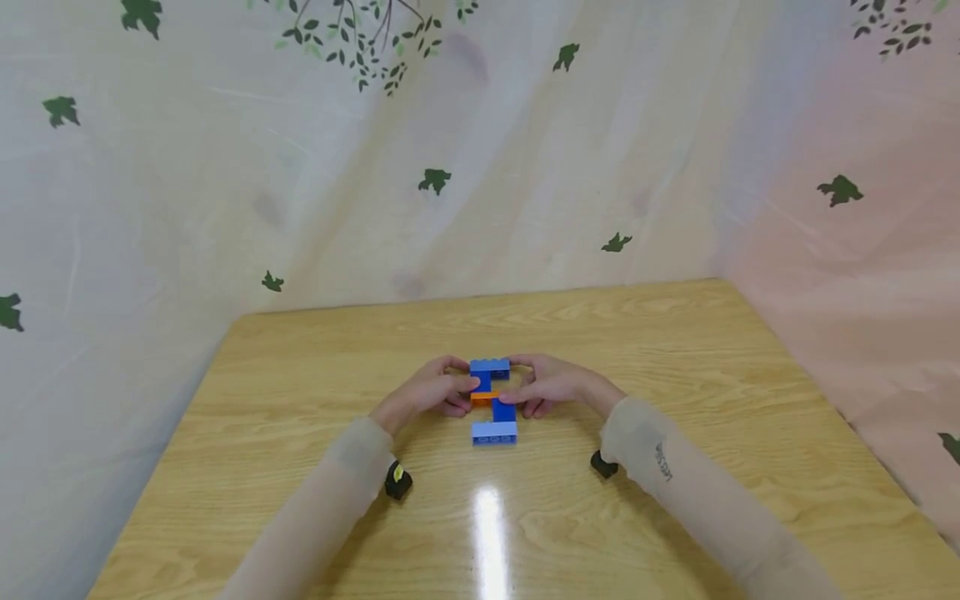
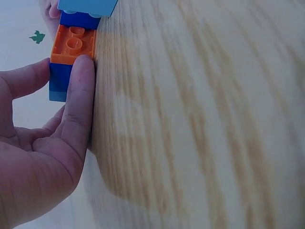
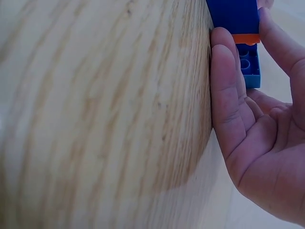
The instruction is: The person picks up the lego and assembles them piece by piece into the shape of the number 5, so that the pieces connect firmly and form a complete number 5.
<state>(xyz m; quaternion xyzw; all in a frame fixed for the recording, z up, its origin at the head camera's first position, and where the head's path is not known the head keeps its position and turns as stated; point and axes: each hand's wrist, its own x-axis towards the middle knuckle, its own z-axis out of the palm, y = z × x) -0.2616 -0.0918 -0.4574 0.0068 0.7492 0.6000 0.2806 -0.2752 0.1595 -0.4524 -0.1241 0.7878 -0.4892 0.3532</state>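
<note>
A figure of joined toy building bricks lies on the wooden table in a stepped, S-like shape. Its far end is a lighter blue brick (image 1: 490,366), followed by a dark blue brick (image 1: 484,380) on the left. An orange brick (image 1: 482,401) sits mid-figure; a second dark blue brick (image 1: 504,412) and another lighter blue brick (image 1: 494,430) come nearer. From the left, my left hand (image 1: 431,389) pinches the far dark blue part between thumb and fingers, one fingertip against the orange brick. My right hand (image 1: 557,383) grips the opposite side, thumb by the orange and nearer dark blue bricks.
The wooden table (image 1: 315,350) carries a bright light reflection in front of the figure. A pale cloth wall with leaf prints (image 1: 525,167) stands behind it, and a pinkish cloth (image 1: 847,275) hangs at the right. Dark wrist devices (image 1: 398,481) sit under both sleeves.
</note>
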